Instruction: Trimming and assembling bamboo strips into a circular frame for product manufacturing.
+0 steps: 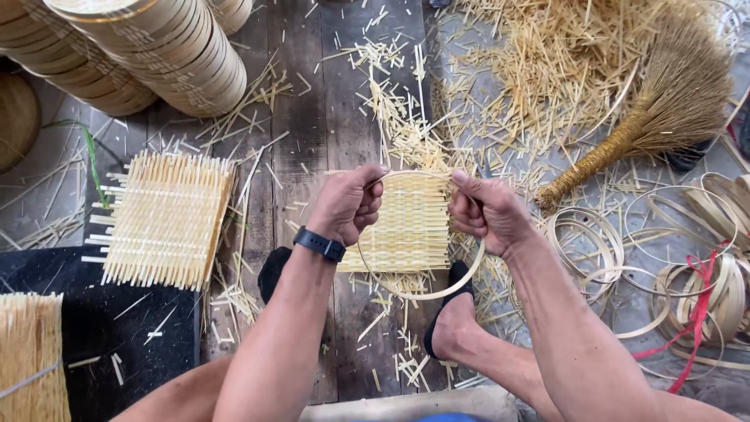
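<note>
While sitting on the floor, I'm gripping a bamboo hoop (pixel 422 293) w/ both hands. Left hand (pixel 348 205) & right hand (pixel 488 211) fingers are clamping its top edge over a woven mat (pixel 410 234).

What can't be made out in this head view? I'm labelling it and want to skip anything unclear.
- Woven bamboo mat: its side edges are hidden behind the left hand and right hand.
- Bamboo hoop: where the fingers pinch it is covered by the fists.
- Stacked round frames: cut off by the top edge.
- Broom: its head runs past the right edge.
- Slat bundle: cut off at the bottom-left corner.
</note>
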